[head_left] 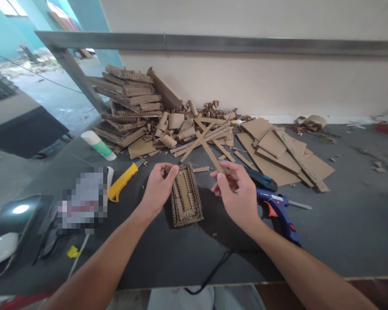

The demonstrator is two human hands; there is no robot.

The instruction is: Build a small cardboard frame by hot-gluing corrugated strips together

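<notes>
My left hand (pixel 160 185) grips the upper left side of a small rectangular cardboard piece (pixel 186 198), with corrugated strips built up in rings around a flat brown middle. To its right, my right hand (pixel 237 189) pinches the lower end of a thin flat cardboard strip (pixel 208 150) between thumb and fingers. This strip slants up and left, apart from the rectangular piece. Beside my right hand lie a blue glue gun (pixel 280 211) with an orange trigger and a dark blue cutter (pixel 261 178), partly hidden by the hand.
Stacked corrugated panels (pixel 129 99) and cardboard scraps (pixel 181 127) stand at the back. Flat sheets (pixel 278 150) lie at right. On the left are a yellow cutter (pixel 124 181), a glue stick (pixel 98 145) and a phone (pixel 14 224). A black cable (pixel 220 267) crosses the table's front edge.
</notes>
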